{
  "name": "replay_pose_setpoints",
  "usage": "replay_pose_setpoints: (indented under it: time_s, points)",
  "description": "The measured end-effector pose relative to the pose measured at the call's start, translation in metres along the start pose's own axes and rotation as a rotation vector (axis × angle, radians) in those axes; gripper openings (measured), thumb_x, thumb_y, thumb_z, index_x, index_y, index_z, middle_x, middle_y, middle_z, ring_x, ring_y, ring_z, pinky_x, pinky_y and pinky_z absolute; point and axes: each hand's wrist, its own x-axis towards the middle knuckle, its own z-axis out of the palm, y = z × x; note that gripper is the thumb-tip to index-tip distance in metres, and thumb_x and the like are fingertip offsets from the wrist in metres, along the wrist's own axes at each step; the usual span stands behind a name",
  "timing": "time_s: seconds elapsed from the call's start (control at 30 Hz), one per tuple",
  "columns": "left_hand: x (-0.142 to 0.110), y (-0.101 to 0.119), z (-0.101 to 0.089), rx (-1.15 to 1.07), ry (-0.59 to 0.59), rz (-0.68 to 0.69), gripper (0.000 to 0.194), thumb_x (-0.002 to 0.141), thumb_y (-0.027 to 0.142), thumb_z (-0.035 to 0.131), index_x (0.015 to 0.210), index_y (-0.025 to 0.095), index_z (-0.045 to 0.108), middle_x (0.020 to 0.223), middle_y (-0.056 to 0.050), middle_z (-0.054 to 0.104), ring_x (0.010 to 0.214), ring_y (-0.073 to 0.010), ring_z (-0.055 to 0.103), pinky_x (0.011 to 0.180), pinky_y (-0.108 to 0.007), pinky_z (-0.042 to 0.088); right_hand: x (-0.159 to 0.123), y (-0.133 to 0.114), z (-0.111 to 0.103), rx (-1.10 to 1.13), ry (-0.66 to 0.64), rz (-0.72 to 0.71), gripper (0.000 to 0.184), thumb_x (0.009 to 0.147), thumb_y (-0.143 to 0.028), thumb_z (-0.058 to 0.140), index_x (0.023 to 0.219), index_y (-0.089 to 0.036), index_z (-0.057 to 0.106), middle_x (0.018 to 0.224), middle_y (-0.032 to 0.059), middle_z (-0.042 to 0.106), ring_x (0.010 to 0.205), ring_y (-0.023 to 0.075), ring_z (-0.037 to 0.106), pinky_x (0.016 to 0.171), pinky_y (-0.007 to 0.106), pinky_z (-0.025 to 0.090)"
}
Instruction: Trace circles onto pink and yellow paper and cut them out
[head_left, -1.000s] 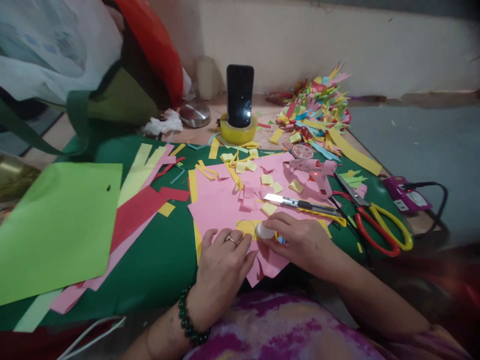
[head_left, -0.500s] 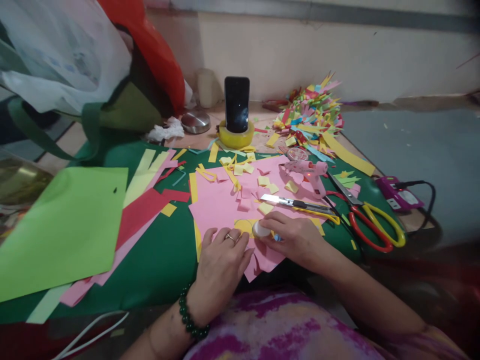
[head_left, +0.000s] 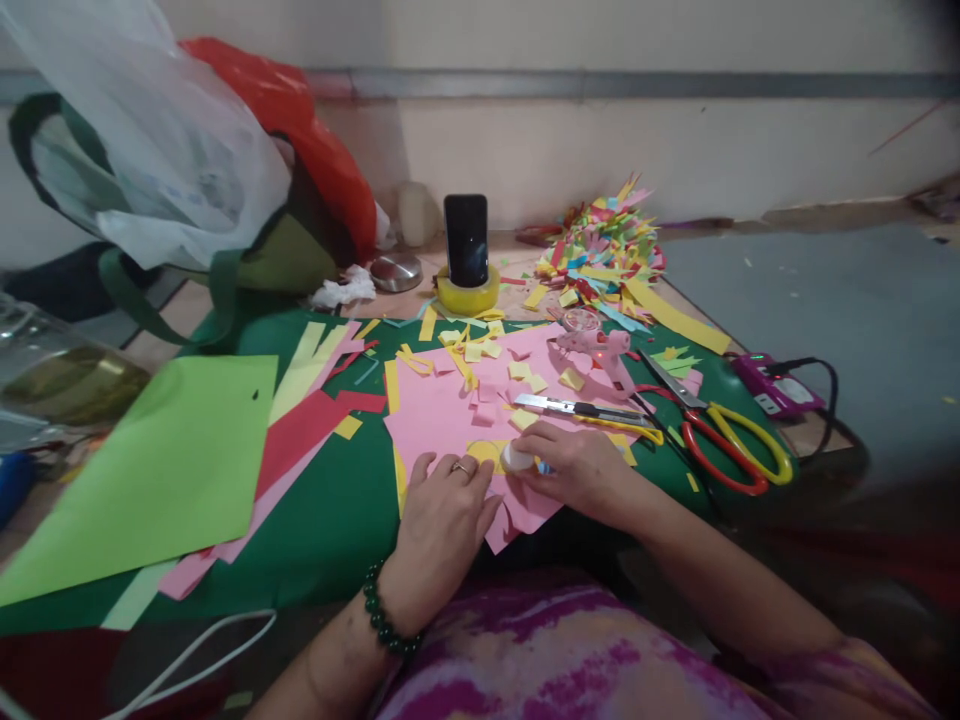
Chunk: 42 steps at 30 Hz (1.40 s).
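While right hand [head_left: 574, 462] grips round white cap [head_left: 517, 457], yellow strip [head_left: 486, 455] lies flat.

- The left hand [head_left: 448, 515] is resting its fingertips at a yellow strip [head_left: 484, 456].
- The right hand [head_left: 581, 465] is holding a white round piece [head_left: 516, 458] on the strip.
- Pink paper [head_left: 427, 410] is lying beneath — a utility knife [head_left: 581, 408] is resting across it.
- Scissors [head_left: 709, 430] are lying farther right.
- A phone [head_left: 466, 242] is standing upright in a yellow tape roll [head_left: 469, 293].
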Motion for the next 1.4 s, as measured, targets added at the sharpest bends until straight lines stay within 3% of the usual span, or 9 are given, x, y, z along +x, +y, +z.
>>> replay_pose_setpoints:
  time_s: [0.43, 0.7, 0.8, 1.0, 1.07, 1.13, 1.23, 1.3, 1.4]
  points:
    - [0.002, 0.002, -0.001, 0.0, 0.002, 0.002, 0.016, 0.089, 0.02, 0.053, 0.102, 0.017, 0.062, 0.092, -0.006, 0.069, 0.084, -0.0227, 0.062, 0.086, -0.042, 0.039, 0.0, 0.004, 0.005, 0.014, 0.076, -0.056, 0.012, 0.088, -0.028, 0.062, 0.095, -0.019, 0.067, 0.092, 0.0034, 0.07, 0.075, 0.0143, 0.065, 0.054, 0.022, 0.038]
    - [0.004, 0.005, -0.007, 0.04, 0.001, 0.0, 0.034, 0.089, 0.017, 0.051, 0.123, 0.018, 0.053, 0.1, -0.009, 0.068, 0.085, -0.0251, 0.061, 0.079, -0.042, 0.041, -0.001, -0.001, -0.002, -0.019, -0.081, 0.019, 0.018, 0.087, -0.018, 0.058, 0.102, -0.023, 0.067, 0.099, 0.0039, 0.069, 0.078, 0.0143, 0.065, 0.057, 0.021, 0.04]
    - [0.008, 0.009, -0.006, -0.058, 0.067, 0.019, 0.032, 0.087, 0.011, 0.046, 0.116, 0.019, 0.056, 0.115, -0.012, 0.064, 0.095, -0.0261, 0.059, 0.079, -0.041, 0.043, 0.0, -0.002, -0.003, -0.002, -0.114, 0.045, 0.026, 0.085, -0.011, 0.056, 0.104, -0.023, 0.067, 0.101, 0.0039, 0.069, 0.081, 0.0149, 0.066, 0.06, 0.021, 0.041]
    - [0.015, 0.019, 0.001, -0.315, 0.019, 0.059, 0.047, 0.074, -0.003, 0.039, 0.113, 0.02, 0.052, 0.099, -0.006, 0.067, 0.092, -0.0218, 0.059, 0.082, -0.037, 0.045, 0.003, 0.001, -0.015, 0.143, -0.132, 0.056, 0.033, 0.078, -0.005, 0.057, 0.102, -0.023, 0.069, 0.101, 0.0043, 0.072, 0.092, 0.0193, 0.067, 0.071, 0.026, 0.048]
    - [0.017, 0.018, 0.0, -0.293, 0.017, 0.052, 0.04, 0.078, -0.001, 0.039, 0.11, 0.02, 0.052, 0.102, -0.006, 0.067, 0.091, -0.0217, 0.059, 0.079, -0.037, 0.044, -0.002, 0.001, -0.031, 0.252, -0.016, 0.064, 0.026, 0.081, -0.013, 0.056, 0.102, -0.023, 0.069, 0.103, 0.0057, 0.072, 0.095, 0.0212, 0.066, 0.077, 0.03, 0.05]
    - [0.02, 0.015, -0.004, -0.3, 0.024, 0.051, 0.024, 0.088, 0.008, 0.042, 0.107, 0.02, 0.051, 0.1, -0.006, 0.068, 0.088, -0.0216, 0.06, 0.077, -0.037, 0.044, -0.009, -0.001, -0.051, 0.437, 0.27, 0.121, 0.02, 0.089, -0.026, 0.05, 0.095, -0.022, 0.068, 0.099, 0.0073, 0.072, 0.094, 0.0224, 0.066, 0.079, 0.034, 0.051]
    - [0.026, 0.01, -0.012, -0.377, 0.008, 0.041, 0.033, 0.089, 0.037, 0.06, 0.113, 0.019, 0.047, 0.097, -0.005, 0.071, 0.088, -0.0225, 0.062, 0.078, -0.036, 0.043, -0.019, -0.006, -0.069, 0.694, 0.694, 0.202, 0.042, 0.094, -0.044, 0.039, 0.066, -0.021, 0.061, 0.07, 0.0061, 0.065, 0.072, 0.0211, 0.062, 0.066, 0.034, 0.05]
    - [0.029, 0.009, -0.018, -0.381, -0.041, 0.055, 0.048, 0.082, 0.048, 0.067, 0.114, 0.019, 0.046, 0.096, -0.004, 0.072, 0.09, -0.0237, 0.062, 0.079, -0.036, 0.043, -0.02, -0.008, -0.064, 0.793, 0.756, 0.268, 0.053, 0.092, -0.056, 0.039, 0.054, -0.021, 0.053, 0.053, 0.0022, 0.052, 0.052, 0.0161, 0.05, 0.05, 0.029, 0.043]
    - [0.03, 0.011, -0.026, -0.297, -0.122, 0.083, 0.039, 0.084, 0.047, 0.064, 0.108, 0.019, 0.05, 0.097, -0.005, 0.071, 0.088, -0.0237, 0.062, 0.077, -0.036, 0.043, -0.014, -0.007, -0.035, 0.988, 0.657, 0.381, 0.06, 0.087, -0.068, 0.041, 0.053, -0.02, 0.054, 0.042, -0.003, 0.04, 0.037, 0.0096, 0.033, 0.037, 0.024, 0.026]
